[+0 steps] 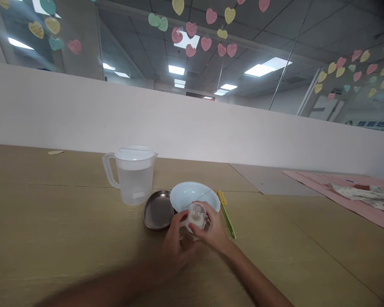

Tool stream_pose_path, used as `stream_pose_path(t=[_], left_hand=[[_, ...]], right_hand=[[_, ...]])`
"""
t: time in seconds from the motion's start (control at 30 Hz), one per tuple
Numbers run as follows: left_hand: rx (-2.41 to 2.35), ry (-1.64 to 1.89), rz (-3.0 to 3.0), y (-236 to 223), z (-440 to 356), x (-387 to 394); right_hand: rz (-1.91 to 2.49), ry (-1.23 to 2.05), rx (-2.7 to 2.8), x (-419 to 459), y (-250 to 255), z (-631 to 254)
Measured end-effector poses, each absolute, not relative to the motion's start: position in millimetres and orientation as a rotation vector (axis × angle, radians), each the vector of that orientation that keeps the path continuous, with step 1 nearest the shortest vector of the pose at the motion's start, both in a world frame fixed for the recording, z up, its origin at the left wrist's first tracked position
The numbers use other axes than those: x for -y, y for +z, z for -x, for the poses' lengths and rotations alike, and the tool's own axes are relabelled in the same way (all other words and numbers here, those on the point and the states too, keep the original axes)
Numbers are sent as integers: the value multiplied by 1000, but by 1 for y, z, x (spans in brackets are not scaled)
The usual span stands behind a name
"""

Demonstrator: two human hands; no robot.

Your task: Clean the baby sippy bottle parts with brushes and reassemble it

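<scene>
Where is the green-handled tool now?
In the head view, the green-handled tool lies on the table, right of the white bowl and right hand.

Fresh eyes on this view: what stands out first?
The clear-domed item between the left hand and right hand, by the pale bowl's near side. Next, the translucent pitcher, left of the metal tray. Above, heart-shaped notes dot the glass.
</scene>
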State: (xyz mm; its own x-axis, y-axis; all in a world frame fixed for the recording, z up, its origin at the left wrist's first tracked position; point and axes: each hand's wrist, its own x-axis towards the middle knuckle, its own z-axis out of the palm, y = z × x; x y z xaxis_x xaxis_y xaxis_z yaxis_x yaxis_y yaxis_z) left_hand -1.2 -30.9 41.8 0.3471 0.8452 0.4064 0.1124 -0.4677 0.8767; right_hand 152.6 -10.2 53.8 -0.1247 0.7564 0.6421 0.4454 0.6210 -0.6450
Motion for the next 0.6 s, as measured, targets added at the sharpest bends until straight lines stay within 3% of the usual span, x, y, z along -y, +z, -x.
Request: stream_pose_path(t=[0.17,0.6], left_hand=[[-894,1218,-1892,34,0,23],[-909,1256,-2124,21,1,14]], right_hand=[[946,154,1708,12,40,-147],[1071,128,1692,19,40,-152]])
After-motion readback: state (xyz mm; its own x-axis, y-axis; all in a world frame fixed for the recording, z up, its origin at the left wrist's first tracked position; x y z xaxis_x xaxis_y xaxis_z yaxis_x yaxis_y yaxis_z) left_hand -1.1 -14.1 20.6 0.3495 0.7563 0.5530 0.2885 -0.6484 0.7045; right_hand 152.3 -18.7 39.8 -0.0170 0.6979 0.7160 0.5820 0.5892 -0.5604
